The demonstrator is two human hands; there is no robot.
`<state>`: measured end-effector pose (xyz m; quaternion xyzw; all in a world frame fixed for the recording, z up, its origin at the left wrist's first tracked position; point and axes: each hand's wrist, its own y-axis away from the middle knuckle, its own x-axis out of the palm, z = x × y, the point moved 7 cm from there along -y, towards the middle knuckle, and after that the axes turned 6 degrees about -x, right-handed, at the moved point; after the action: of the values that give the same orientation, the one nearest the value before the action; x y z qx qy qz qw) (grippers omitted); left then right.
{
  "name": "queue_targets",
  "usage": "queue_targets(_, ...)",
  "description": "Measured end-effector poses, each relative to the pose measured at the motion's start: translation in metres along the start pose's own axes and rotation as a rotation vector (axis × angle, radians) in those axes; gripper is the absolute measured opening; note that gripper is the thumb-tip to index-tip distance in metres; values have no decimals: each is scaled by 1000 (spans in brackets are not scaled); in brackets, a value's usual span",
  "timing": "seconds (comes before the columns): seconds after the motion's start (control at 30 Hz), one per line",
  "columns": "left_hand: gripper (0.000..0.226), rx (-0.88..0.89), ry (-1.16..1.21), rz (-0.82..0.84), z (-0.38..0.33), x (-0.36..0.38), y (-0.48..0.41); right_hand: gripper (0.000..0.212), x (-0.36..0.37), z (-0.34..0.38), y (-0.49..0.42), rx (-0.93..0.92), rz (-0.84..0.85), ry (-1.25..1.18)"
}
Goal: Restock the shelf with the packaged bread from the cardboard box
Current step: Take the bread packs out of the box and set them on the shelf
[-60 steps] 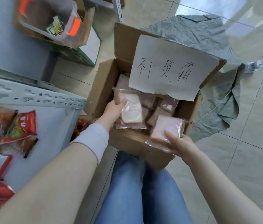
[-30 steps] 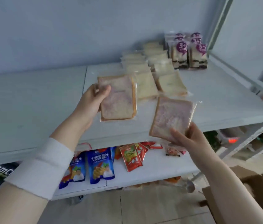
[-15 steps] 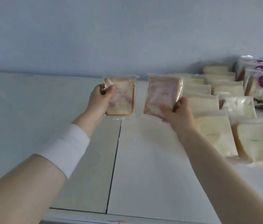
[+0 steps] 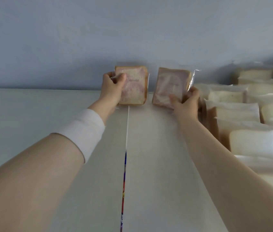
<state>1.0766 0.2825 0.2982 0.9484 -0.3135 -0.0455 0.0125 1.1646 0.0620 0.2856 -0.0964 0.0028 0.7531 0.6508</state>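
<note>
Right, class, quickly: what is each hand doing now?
Left hand: closed on the left bread packet.
Right hand: closed on the right bread packet.

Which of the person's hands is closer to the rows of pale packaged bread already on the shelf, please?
Right. The right hand, holding a pinkish bread pack, is right beside the rows of pale packaged bread. The left hand, holding another pack, is farther left.

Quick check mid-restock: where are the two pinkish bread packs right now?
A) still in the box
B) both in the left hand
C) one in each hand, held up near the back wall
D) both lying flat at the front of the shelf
C: the left hand grips one pinkish bread pack and the right hand the other pack, both upright at the back of the shelf.
</note>
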Motion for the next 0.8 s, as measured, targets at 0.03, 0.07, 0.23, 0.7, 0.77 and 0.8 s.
queue_targets(0.03, 40, 15, -13, 16, 0, 5, -5, 54, 4, -4, -8, -4, -7, 5)
queue_targets(0.07, 39, 32, -19, 23, -1, 9, -9, 54, 7, -6, -15, -17, -19, 14)
queue_targets(0.23, 36, 136, -48, -16, -1, 21, -20, 66, 21, -12, -31, -43, -113, 54)
queue_targets(0.7, 69, 166, -245, -87, -6, 24, -7, 78, 31, 1, -19, -83, -115, 470)
queue_targets(0.77, 72, 180, -326, -65, -9, 21, 3, 77, 30, 6, -3, -144, -103, 534)
queue_targets(0.8, 73, 187, -382, -56, -11, 17, 10, 77, 28, 8, 5, -175, -89, 573)
